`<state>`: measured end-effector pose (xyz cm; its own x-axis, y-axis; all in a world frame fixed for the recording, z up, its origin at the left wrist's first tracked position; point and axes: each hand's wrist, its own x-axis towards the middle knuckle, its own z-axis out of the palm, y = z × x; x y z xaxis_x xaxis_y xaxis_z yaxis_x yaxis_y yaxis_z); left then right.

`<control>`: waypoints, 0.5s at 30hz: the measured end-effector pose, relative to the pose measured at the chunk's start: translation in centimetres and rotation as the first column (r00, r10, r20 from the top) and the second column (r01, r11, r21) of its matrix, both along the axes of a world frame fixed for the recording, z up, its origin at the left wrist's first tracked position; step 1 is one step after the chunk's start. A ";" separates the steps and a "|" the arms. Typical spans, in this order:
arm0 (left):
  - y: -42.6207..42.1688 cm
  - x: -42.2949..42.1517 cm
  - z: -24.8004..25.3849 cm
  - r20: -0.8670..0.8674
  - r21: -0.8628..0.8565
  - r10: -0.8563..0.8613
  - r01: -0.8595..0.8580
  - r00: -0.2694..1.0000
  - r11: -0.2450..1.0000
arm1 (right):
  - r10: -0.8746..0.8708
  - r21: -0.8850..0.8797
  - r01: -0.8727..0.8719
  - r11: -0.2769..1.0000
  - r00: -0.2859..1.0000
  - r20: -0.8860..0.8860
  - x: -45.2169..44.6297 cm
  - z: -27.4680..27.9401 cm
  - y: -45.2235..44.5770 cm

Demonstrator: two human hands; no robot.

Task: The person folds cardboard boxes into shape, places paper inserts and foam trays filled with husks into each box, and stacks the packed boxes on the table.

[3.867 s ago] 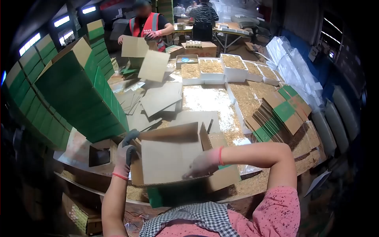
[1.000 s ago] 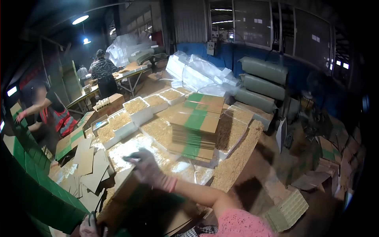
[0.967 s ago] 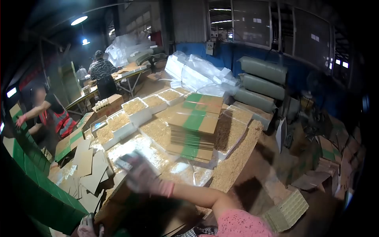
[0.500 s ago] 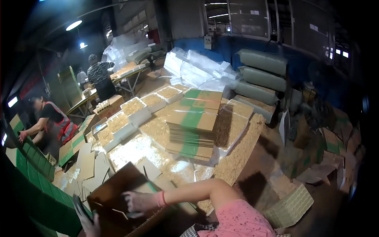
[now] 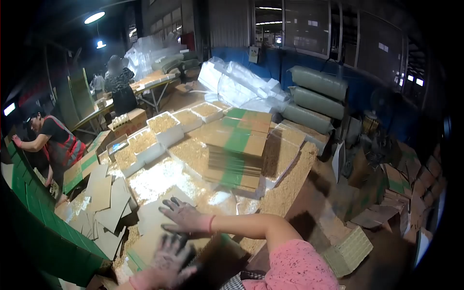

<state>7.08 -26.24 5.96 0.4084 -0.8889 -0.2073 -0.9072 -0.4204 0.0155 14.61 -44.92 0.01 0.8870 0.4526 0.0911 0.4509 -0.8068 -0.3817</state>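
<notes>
My right hand (image 5: pixel 186 217), in a dirty thin glove with a pink cuff, reaches over a cardboard sheet or flap with its fingers spread. My left hand (image 5: pixel 166 261), gloved too and blurred, is just below it, fingers apart, over a brown cardboard box (image 5: pixel 150 241) with a green strip on its side. Neither hand grips anything. How firmly the palms touch the cardboard I cannot tell. A tall stack of flat cartons (image 5: pixel 238 164) with green bands stands beyond my right arm, on a surface covered in sawdust-like material.
White foam boxes (image 5: pixel 166 135) filled with the tan material line the far side. Loose cardboard pieces (image 5: pixel 108 198) lie left of my hands, beside a wall of green cartons (image 5: pixel 58 237). A co-worker in a red vest (image 5: pixel 58 140) bends at the left. Egg trays (image 5: pixel 348 251) sit at the right.
The dark inside of the box, open to view before, is now largely covered by cardboard. My right hand has moved up out of it; my left has come from the box's left side to the right.
</notes>
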 end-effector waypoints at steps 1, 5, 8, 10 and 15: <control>0.1 0.5 0.8 0.115 -0.130 0.076 -0.061 0.990 0.990 | -0.012 0.137 -0.002 0.991 0.995 0.101 0.7 -1.5 -0.7; 6.6 3.8 -4.5 0.009 -0.257 0.643 -0.619 0.766 0.742 | -0.021 0.869 0.193 0.456 0.978 -0.206 0.6 -7.8 -3.6; 11.4 2.0 -5.7 -0.033 -0.521 0.642 -0.562 0.766 0.643 | 0.336 0.867 0.414 0.278 0.804 -0.491 -9.1 -10.3 -4.8; 14.3 0.4 -5.9 -0.217 -0.712 0.539 -0.510 0.814 0.483 | 0.258 0.771 0.220 0.598 0.857 -0.446 -11.4 -4.5 -4.5; 17.7 -1.4 -12.0 -0.759 -0.625 -0.140 -0.772 0.636 -0.119 | 0.401 0.414 -0.356 0.838 0.916 -0.024 -5.6 12.4 2.7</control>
